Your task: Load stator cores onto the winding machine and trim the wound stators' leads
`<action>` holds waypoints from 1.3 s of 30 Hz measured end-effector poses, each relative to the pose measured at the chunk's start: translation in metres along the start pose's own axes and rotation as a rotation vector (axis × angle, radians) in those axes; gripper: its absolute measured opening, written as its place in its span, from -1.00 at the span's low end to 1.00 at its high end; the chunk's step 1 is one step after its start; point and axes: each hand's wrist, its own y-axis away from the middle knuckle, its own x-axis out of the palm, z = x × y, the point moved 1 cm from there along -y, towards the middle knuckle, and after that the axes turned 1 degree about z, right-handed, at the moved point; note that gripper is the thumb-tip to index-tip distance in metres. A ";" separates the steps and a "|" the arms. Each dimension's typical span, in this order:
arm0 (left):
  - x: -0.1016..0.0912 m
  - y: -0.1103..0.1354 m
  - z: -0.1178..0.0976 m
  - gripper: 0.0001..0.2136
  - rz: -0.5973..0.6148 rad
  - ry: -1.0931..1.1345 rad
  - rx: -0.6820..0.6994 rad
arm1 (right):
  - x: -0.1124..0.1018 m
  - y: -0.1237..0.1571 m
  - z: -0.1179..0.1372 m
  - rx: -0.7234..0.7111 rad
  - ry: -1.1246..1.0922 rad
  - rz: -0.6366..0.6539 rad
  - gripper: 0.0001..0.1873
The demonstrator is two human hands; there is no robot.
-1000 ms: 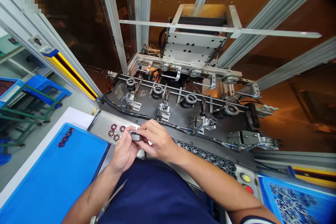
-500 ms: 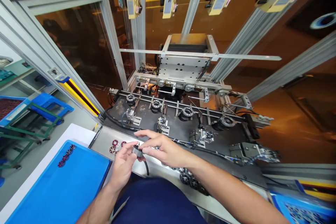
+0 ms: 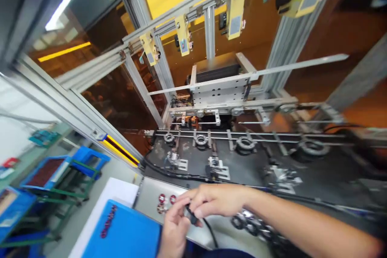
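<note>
My left hand holds a small dark grey, round part between thumb and fingers. My right hand reaches across from the right, its fingertips closed on the top of the same part. The fingers cover much of it, so its exact kind does not show. A black cable hangs just below the hands; whether it joins the part I cannot tell. Left of the hands, several small red-and-black round parts lie on the metal ledge. Several dark ring-shaped parts sit beneath my right forearm.
A blue tray with a row of red-and-black parts stands at the left. Ahead is a machine bed with ring fixtures and metal rods. An aluminium frame post rises on the left, with blue bins beyond.
The view has tilted up and turned left, so the scene sits lower and further right. Both hands stay together on the dark round part.
</note>
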 end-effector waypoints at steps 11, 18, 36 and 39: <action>-0.088 -0.008 0.048 -0.58 -0.670 -0.723 0.141 | -0.117 -0.029 -0.032 0.264 0.432 -0.155 -0.54; -0.149 -0.012 0.105 -0.59 -0.854 -0.873 0.097 | -0.214 -0.096 -0.116 0.457 0.837 -0.259 -0.69; -0.128 -0.013 0.086 -0.57 -0.795 -0.937 0.139 | -0.237 -0.108 -0.163 0.597 0.989 -0.108 -0.72; -0.118 -0.009 0.036 -0.41 -0.852 -0.804 0.279 | -0.238 -0.110 -0.163 0.616 0.983 -0.094 -0.75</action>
